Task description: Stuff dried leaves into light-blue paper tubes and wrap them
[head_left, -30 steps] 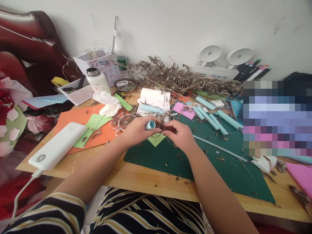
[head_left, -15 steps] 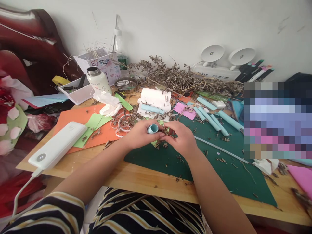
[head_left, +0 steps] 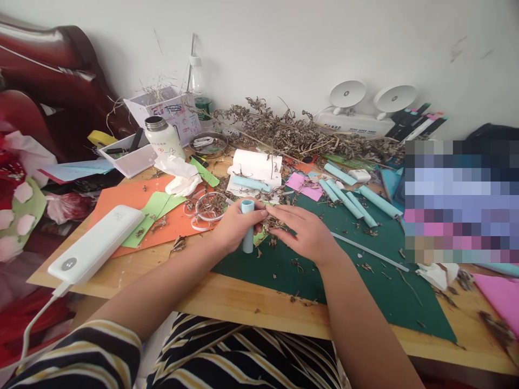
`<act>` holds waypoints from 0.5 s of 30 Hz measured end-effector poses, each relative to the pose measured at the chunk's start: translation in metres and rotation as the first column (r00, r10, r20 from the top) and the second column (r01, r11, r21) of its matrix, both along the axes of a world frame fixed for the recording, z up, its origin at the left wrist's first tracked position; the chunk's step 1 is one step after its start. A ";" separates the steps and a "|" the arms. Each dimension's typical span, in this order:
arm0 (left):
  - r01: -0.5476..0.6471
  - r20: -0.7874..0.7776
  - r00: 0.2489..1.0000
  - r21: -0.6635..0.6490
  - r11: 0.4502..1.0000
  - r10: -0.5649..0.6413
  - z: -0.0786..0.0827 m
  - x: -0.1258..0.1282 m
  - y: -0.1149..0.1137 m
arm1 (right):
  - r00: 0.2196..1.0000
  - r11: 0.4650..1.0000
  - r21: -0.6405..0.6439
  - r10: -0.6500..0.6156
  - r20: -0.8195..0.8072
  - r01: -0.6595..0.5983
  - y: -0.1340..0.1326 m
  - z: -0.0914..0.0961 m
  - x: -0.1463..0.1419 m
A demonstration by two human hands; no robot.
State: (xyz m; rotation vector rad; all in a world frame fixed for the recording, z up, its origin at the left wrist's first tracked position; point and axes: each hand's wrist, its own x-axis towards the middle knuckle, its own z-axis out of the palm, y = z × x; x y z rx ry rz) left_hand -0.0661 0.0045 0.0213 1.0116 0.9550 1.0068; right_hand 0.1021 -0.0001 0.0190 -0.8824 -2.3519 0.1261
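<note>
Near front edge of pale wooden counter (head_left: 231, 294): clasping light-blue rolled-paper tube (head_left: 248, 243) in fingers of left hand (head_left: 232, 226). Tipped from end-on to nearly upright within 0.5 s, so likely reachable along its side. By bent fingers of right hand (head_left: 307, 231), dried brown leaves (head_left: 274, 223); cannot tell if gripping.

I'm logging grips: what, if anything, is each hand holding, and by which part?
The left hand holds a blue tube by its upper part, near the open end. Whether the right hand holds dried leaves cannot be told.

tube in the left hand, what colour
The tube is light blue, best seen in the head view.
</note>
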 end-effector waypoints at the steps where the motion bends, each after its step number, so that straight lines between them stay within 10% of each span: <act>1: 0.015 0.002 1.000 -0.002 1.000 -0.015 0.000 -0.001 0.001 | 1.000 1.000 0.006 -0.001 0.000 0.001 0.000 0.000 0.000; 15: 0.079 -0.167 0.984 0.139 0.987 -0.055 -0.001 0.000 -0.002 | 0.993 0.995 -0.013 -0.099 0.064 0.100 0.002 -0.002 0.003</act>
